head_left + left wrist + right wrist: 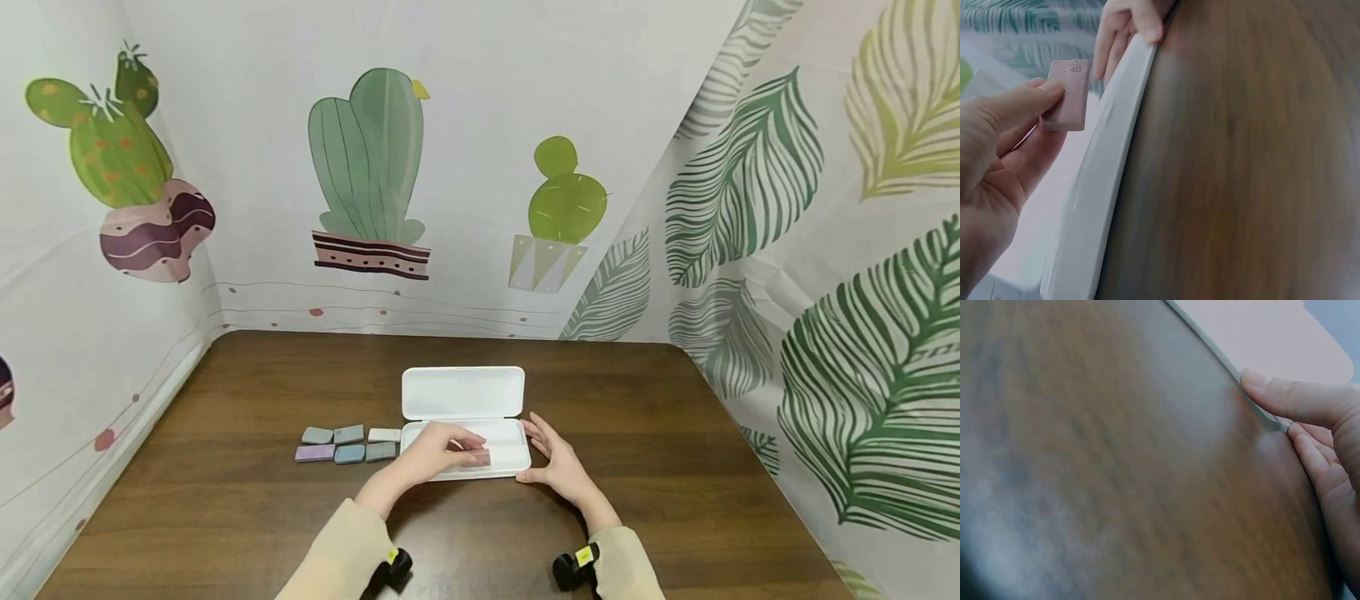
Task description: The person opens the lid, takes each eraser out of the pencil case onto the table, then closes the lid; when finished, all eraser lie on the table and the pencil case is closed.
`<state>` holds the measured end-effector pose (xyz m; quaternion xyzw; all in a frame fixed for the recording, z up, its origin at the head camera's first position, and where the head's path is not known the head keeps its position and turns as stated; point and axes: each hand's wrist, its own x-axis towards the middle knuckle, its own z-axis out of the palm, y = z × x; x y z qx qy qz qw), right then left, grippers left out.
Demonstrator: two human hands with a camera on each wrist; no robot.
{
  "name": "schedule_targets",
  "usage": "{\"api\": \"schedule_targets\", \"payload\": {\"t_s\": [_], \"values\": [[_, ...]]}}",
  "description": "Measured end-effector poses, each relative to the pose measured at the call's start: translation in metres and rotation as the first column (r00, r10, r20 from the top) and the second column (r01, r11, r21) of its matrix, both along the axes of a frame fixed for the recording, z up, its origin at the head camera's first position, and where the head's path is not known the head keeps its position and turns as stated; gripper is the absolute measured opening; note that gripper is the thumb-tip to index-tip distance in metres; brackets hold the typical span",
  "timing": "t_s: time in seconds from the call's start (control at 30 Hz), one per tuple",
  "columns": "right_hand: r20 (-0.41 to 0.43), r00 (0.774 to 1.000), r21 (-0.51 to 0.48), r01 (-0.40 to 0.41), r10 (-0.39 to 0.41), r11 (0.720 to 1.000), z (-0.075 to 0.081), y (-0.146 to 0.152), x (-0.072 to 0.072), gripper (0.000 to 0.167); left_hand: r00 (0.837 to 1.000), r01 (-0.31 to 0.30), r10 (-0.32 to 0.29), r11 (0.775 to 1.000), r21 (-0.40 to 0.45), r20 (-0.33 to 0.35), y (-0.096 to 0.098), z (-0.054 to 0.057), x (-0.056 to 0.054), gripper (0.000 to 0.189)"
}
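A pink eraser (1067, 95) marked "4B" is pinched between the thumb and fingers of my left hand (437, 450). It is over the base of an open white pencil case (512, 435), whose lid (463, 392) stands tipped back on the far side. My right hand (557, 463) holds the right end of the case, thumb (1260, 387) at the front corner and fingers along the side. Part of the case's left end is hidden behind my left hand.
Left of the case, several erasers lie in two rows: a purple one (314, 452), a blue one (349, 454), a white one (384, 435) and grey ones (348, 434). All are on a brown wooden table (225, 500). A cactus-print cloth (465, 167) hangs behind it.
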<state>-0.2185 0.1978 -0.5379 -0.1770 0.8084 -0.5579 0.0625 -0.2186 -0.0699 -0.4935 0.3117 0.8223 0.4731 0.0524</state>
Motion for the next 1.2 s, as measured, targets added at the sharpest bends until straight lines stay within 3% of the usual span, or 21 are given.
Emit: {"api": "schedule_targets", "payload": {"t_s": [0.27, 0.63, 0.9, 1.2], "values": [[-0.002, 1.000, 0.014, 0.009, -0.009, 1.000, -0.001, 0.001, 0.000, 0.107, 0.997, -0.032, 0.029, 0.999, 0.041, 0.068, -0.050, 0.002, -0.005, 0.029], [-0.002, 1.000, 0.013, -0.001, 0.001, 1.000, -0.001, 0.001, -0.001, 0.107, 0.990, -0.106, 0.106, 0.994, -0.005, 0.091, -0.113, 0.006, -0.004, 0.033], [-0.030, 1.000, 0.011, 0.001, 0.000, 1.000, -0.001, 0.001, -0.001, 0.105, 0.991, -0.048, 0.054, 0.997, -0.053, 0.125, -0.134, 0.005, 0.000, 0.032], [-0.044, 0.999, 0.022, 0.001, 0.000, 1.000, -0.001, 0.000, 0.000, 0.103, 0.989, 0.007, 0.008, 0.995, -0.104, 0.145, -0.138, 0.000, 0.003, 0.028]]}}
